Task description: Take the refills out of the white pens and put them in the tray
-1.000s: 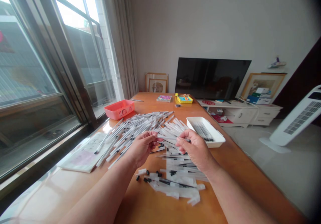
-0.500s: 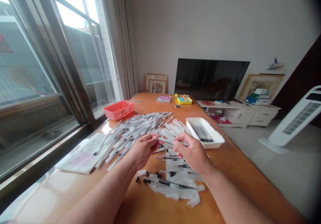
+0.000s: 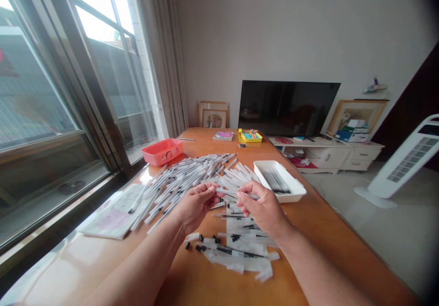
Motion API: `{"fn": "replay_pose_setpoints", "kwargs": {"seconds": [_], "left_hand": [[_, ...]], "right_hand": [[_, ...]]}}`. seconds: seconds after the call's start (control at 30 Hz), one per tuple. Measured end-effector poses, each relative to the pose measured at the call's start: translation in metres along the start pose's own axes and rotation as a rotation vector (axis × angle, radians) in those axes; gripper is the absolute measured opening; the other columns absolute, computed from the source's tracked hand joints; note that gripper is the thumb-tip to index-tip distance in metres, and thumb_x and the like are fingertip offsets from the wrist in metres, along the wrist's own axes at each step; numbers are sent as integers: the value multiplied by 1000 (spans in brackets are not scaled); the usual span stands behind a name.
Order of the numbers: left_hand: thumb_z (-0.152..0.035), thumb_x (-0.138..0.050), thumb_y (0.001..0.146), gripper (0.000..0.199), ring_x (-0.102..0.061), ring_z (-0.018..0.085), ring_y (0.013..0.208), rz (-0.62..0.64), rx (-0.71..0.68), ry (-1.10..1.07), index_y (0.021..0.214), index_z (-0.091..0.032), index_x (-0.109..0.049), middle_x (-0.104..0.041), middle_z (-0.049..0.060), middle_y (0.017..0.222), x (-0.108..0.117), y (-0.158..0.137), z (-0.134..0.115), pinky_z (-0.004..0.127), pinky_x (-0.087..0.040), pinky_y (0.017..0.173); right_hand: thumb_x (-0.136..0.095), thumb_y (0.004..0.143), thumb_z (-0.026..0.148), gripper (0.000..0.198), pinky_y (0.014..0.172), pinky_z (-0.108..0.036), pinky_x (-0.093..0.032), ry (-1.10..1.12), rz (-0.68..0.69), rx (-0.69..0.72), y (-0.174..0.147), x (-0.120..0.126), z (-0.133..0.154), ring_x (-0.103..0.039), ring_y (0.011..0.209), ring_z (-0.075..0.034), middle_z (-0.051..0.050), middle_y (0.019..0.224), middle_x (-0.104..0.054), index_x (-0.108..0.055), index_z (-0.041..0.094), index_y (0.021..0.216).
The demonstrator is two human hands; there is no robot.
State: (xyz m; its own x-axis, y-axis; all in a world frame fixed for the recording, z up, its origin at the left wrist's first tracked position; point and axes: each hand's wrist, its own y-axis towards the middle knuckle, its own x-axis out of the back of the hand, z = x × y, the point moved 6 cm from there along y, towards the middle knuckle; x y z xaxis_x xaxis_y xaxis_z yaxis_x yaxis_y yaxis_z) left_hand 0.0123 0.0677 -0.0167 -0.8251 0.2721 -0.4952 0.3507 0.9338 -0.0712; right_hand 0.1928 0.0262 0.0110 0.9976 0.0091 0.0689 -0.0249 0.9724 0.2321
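Observation:
Between my hands a translucent white pen barrel [image 3: 227,191] lies nearly level above the table. My left hand [image 3: 200,201] pinches its left end with thumb and forefinger. Around its right end are the closed fingers of my right hand [image 3: 257,201]; its tip shows past them. Whether a refill or cap is at the left end is hidden by my fingertips. Below lie black refills [image 3: 240,252], clear caps [image 3: 234,264] and small black plugs [image 3: 187,245]. A large heap of assembled pens [image 3: 185,178] spreads to the left, and loose white barrels [image 3: 240,173] lie just beyond my hands.
A white tray [image 3: 297,197] holding refills stands at the right. At the left are a red plastic basket [image 3: 154,157] and a paper booklet [image 3: 106,221]. Farther back lie a colourful book [image 3: 223,136] and a yellow box [image 3: 253,138]. The window is on the left.
The view has shifted very slightly. Both hands keep their hold on the pen barrel in nearly the same place; nothing else has visibly moved.

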Motion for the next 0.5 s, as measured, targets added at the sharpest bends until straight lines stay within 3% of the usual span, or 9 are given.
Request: {"fn": "replay_pose_setpoints", "kwargs": {"seconds": [0.5], "left_hand": [[-26, -75, 83, 21, -62, 9, 69, 2, -27, 30, 98, -14, -65, -73, 10, 86, -2, -2, -2, 19, -48, 71]], "right_hand": [[-64, 87, 45, 25, 49, -24, -46, -7, 16, 0, 1, -1, 0, -54, 52, -11, 1, 69, -64, -62, 20, 88]]}}
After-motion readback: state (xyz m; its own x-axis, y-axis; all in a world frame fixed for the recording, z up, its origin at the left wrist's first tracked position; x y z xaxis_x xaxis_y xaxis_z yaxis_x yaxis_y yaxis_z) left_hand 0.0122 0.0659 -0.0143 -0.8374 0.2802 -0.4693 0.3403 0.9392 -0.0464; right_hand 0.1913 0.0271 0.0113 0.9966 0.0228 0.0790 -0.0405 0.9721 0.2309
